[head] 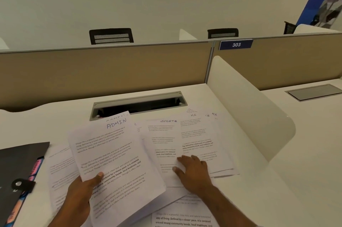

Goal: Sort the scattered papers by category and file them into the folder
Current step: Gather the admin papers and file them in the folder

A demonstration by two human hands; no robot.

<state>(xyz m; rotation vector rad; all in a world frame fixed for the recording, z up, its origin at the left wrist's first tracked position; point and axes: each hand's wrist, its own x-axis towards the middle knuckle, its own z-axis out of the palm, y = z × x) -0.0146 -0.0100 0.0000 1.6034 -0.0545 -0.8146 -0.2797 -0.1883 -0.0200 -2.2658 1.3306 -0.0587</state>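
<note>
My left hand grips a small stack of printed sheets headed ADMIN, lifted and tilted above the desk. My right hand lies flat, fingers spread, on a sheet headed SPORTS. To the right of that lie overlapping sheets headed HR. More loose papers spread under the ADMIN stack and toward me. A black folder with coloured tabs and a snap strap lies at the left edge.
A white desk carries everything. An open cable tray slot sits behind the papers. A beige partition runs across the back, and a curved white side divider stands on the right. Chair backs show beyond.
</note>
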